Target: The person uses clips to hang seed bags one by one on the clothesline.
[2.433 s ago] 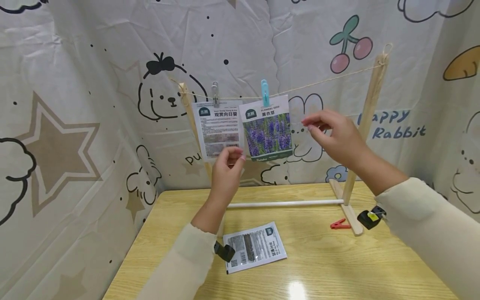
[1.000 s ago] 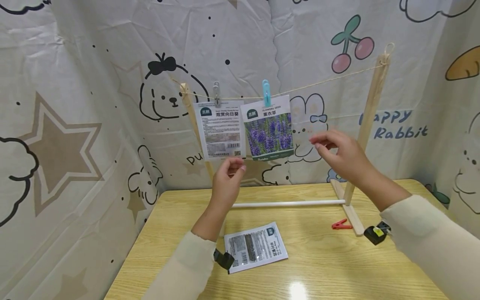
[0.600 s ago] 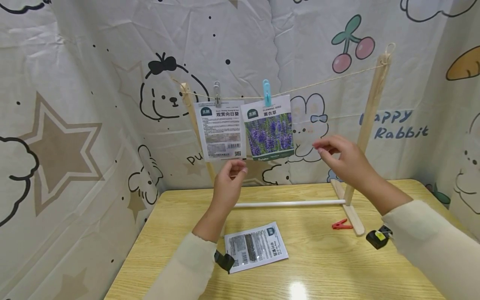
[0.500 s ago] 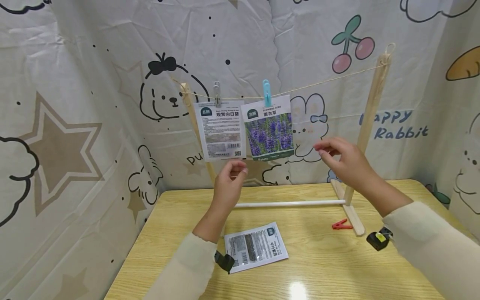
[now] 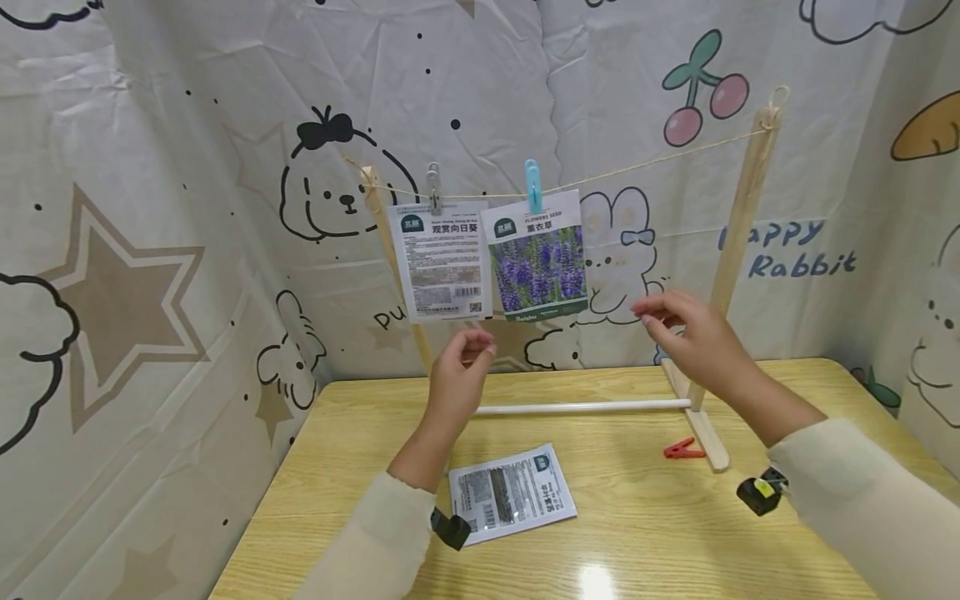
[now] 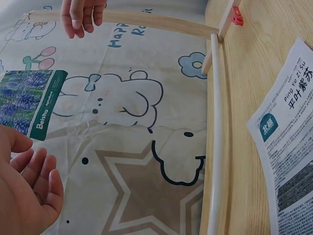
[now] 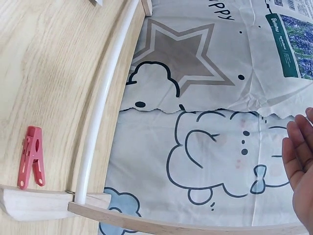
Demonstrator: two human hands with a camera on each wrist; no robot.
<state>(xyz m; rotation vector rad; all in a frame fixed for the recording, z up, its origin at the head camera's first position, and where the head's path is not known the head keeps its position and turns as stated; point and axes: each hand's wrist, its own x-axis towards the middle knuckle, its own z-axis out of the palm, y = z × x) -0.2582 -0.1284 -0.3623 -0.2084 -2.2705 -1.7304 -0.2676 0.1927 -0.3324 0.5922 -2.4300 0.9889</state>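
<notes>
Head view: twine is the landmark, tied between left wooden post and right wooden post, likely so things can hang off it. Grey clip pins the text-side packet to the twine's left end; blue clip pins the lavender packet near its middle. Lavender one hangs tilted, probably following the twine's upward slope. Left hand is under the twine's left half, just below the packets, fingers loosely bent, nothing held. Right hand is under its right half, also released, fingers relaxed. Third packet lies flat on the desk, well below the twine; red clip lies below its right end. White rod runs beneath the twine, probably bracing the posts. Textures: packets flat, rectangular, glossy-looking; clips look plastic; twine thin, fibrous; posts pale bare wood; desk wood-grained; rod smooth, round; backdrop creased printed cloth.
</notes>
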